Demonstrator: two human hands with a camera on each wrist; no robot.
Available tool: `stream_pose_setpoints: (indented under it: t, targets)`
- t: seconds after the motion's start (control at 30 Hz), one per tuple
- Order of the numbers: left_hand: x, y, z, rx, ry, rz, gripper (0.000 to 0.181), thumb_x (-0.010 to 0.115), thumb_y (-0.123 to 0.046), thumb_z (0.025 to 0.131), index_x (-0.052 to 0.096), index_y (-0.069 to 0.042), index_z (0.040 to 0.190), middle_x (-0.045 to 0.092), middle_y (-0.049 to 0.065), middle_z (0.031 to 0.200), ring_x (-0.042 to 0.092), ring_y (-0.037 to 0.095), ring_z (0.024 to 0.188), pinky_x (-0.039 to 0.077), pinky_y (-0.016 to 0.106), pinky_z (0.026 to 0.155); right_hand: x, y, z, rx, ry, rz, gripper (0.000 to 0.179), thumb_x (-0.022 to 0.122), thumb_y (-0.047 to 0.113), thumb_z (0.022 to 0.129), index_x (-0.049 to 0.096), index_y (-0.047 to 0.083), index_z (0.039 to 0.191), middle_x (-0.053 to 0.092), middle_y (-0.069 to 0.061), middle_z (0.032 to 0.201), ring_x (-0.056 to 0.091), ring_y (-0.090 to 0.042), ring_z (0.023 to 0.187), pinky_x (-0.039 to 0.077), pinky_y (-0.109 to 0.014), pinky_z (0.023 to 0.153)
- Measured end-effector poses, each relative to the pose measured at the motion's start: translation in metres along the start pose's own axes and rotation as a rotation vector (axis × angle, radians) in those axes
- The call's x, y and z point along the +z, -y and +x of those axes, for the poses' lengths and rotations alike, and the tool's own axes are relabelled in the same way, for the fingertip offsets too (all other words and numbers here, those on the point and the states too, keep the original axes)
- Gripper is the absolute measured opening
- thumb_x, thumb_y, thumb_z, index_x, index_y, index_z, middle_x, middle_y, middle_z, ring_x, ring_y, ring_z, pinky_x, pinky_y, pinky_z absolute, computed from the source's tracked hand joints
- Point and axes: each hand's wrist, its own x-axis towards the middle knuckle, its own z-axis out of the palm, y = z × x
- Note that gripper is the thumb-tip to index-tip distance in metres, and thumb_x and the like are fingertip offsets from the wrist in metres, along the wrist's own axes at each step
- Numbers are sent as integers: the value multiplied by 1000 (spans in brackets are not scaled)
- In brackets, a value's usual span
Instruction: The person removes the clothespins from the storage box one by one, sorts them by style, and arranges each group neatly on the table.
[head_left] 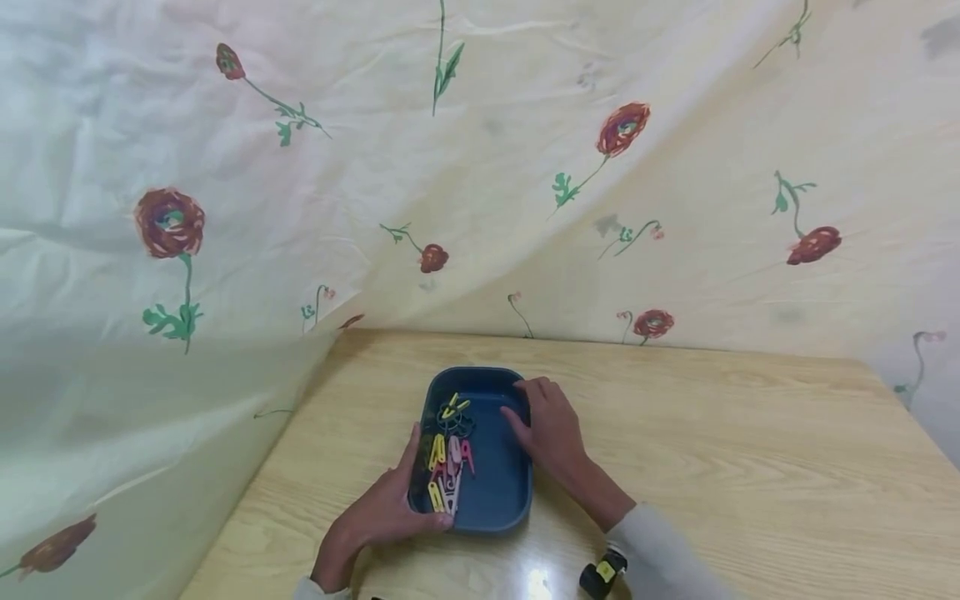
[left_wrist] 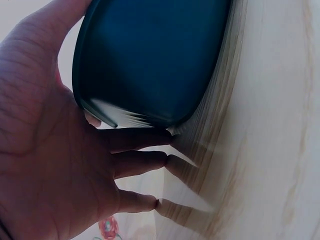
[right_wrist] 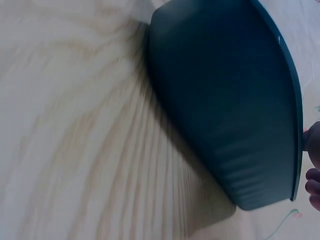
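Note:
A dark blue plastic tray [head_left: 491, 492] sits on the wooden table, its outer wall filling much of both wrist views. Along its left half lie several clothespins [head_left: 453, 450] in yellow, pink and white. Dark ring-shaped pieces [head_left: 456, 423] lie farther back, with a yellow clothespin over them. My left hand [head_left: 386, 504] holds the near-left corner, thumb along the near rim; in the left wrist view its lower fingers [left_wrist: 137, 165] are spread beside the wall. At the far-right side my right hand [head_left: 553, 425] grips the rim, thumb inside the tray.
The pale wood table [head_left: 712, 450] extends well to the right of the tray. A cream cloth with printed flowers [head_left: 480, 167] hangs behind the table and down its left side. A black band with a yellow patch [head_left: 603, 571] is by my right wrist.

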Motion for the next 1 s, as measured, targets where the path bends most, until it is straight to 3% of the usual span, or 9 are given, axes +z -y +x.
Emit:
stream_pose_setpoints:
  t: [0.13,0.27,0.57,0.8,1.0]
  targets:
    - [1,-1,1,-6,-13,10,131,84,-48,76,-13,-20,160,40,22,151,49,31,127,30,59,109,4,8,2,13,15,53,36,78,20,88,64,1,116,62,-11,103,57,-24,92,54,-38,76]
    - [3,-1,2,-30,-9,6,131,83,-50,76,-13,-21,160,42,21,150,50,27,122,31,58,108,9,16,2,32,59,50,35,78,20,89,64,2,115,62,-10,103,58,-23,92,54,-37,75]
    - [2,-4,0,-61,-9,8,130,82,-53,76,-13,-24,160,36,23,154,47,32,126,30,59,109,18,32,7,85,170,48,35,76,25,91,65,2,114,62,-8,99,58,-19,84,53,-35,71]
    - [4,-3,0,-52,-2,-3,131,83,-51,77,-16,-23,159,48,19,143,51,26,117,31,58,108,21,35,13,120,294,32,36,74,27,92,64,3,117,64,-11,105,61,-21,88,55,-38,76]
    - [2,-5,0,-41,9,3,131,82,-50,77,-16,-21,159,55,16,133,54,23,110,33,56,106,27,35,16,127,383,-20,38,76,29,90,65,3,115,66,-10,99,62,-20,81,55,-37,70]
